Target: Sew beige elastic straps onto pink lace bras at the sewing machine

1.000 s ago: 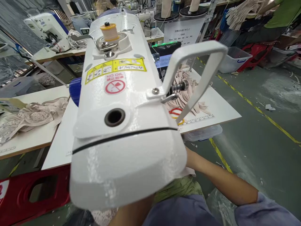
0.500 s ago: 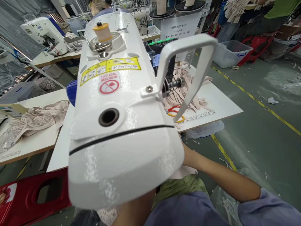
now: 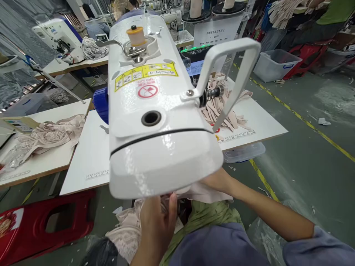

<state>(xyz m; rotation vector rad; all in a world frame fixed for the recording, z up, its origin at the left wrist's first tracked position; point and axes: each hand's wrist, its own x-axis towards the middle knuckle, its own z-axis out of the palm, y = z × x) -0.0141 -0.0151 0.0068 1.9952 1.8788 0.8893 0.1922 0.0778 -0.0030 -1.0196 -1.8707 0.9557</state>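
Observation:
A big white sewing machine head (image 3: 155, 111) fills the middle of the view, with a yellow bobbin (image 3: 136, 35) on top and a white thread guard (image 3: 235, 70) on its right side. My left hand (image 3: 156, 221) reaches under its near end, fingers together and thumb pressed on pale pink lace fabric (image 3: 127, 232) that hangs over my lap. My right hand (image 3: 219, 181) rests on a smoother pale piece of fabric (image 3: 205, 194) just under the machine's lower right corner. The machine hides the fingers of my right hand.
The machine stands on a white table (image 3: 85, 155) with a pile of beige strips (image 3: 222, 107) at its right. More pale fabric (image 3: 47, 135) lies on the table to the left. A red stool (image 3: 41, 221) is at lower left, a plastic bin (image 3: 274, 64) on the floor at right.
The view has pulled back and shifted, so the machine's near end sits higher. My left hand and the lace fabric under it have come into sight. My right arm stays in place.

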